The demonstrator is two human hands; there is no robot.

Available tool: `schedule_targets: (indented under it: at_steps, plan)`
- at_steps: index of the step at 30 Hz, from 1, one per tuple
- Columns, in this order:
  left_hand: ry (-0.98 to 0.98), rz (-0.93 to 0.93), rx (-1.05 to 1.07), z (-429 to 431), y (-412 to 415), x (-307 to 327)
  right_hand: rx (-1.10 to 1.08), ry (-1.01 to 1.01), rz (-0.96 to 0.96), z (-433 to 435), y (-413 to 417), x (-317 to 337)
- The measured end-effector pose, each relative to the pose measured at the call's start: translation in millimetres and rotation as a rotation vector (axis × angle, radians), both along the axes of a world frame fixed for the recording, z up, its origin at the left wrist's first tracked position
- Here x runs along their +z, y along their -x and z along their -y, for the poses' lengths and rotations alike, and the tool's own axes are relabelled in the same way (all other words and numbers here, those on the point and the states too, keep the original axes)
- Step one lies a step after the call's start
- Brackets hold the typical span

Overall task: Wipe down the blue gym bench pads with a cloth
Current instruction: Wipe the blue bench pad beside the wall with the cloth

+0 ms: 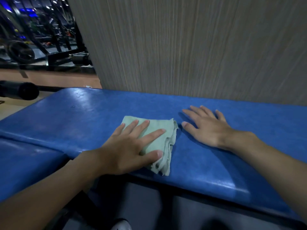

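Note:
A long blue bench pad (216, 163) runs across the view, with a second blue pad (25, 163) joined at the lower left. A folded pale green cloth (163, 138) lies on the long pad near its middle. My left hand (129, 150) presses flat on the cloth with straight, spread fingers, the thumb on the cloth's near edge. Just right of the cloth, my right hand (206, 127) rests palm down on the bare pad, fingers spread and not touching the cloth.
A grey wood-grain wall panel (199, 47) stands right behind the pad. Dark gym machines (41, 39) fill the far left. A black foam roller (20, 91) sticks out at the left beyond the pad. Grey floor and a white shoe (121, 224) show below.

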State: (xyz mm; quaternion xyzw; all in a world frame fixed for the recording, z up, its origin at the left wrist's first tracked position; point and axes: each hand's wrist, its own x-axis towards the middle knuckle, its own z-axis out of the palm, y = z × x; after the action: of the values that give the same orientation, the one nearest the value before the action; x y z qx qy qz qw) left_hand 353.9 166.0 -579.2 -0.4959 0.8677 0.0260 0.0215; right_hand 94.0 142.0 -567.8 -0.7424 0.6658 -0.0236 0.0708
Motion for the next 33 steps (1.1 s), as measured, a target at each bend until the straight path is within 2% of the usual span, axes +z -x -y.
schedule_targets:
  at_steps: [6, 11, 16, 21, 26, 29, 33]
  plan:
    - [-0.057, 0.029, 0.064, 83, 20, -1, 0.025, -0.041, -0.077, 3, -3, -13]
    - [-0.023, 0.056, 0.108, 173, 51, 1, 0.029, -0.041, -0.091, 1, -3, -14]
    - [-0.035, 0.034, 0.123, 203, 64, 4, 0.010, -0.042, -0.060, 1, -4, -13]
    - [-0.024, 0.053, 0.081, 169, 51, -1, -0.009, -0.028, -0.016, 1, -4, -12]
    - [-0.020, 0.062, 0.000, 83, 18, 0, -0.027, -0.020, 0.020, 1, -5, -9]
    - [0.052, 0.045, -0.057, 28, -9, -1, -0.051, 0.009, 0.030, 5, -10, -2]
    - [0.064, 0.016, -0.047, 9, -23, -3, -0.013, 0.021, 0.017, 14, -26, 1]
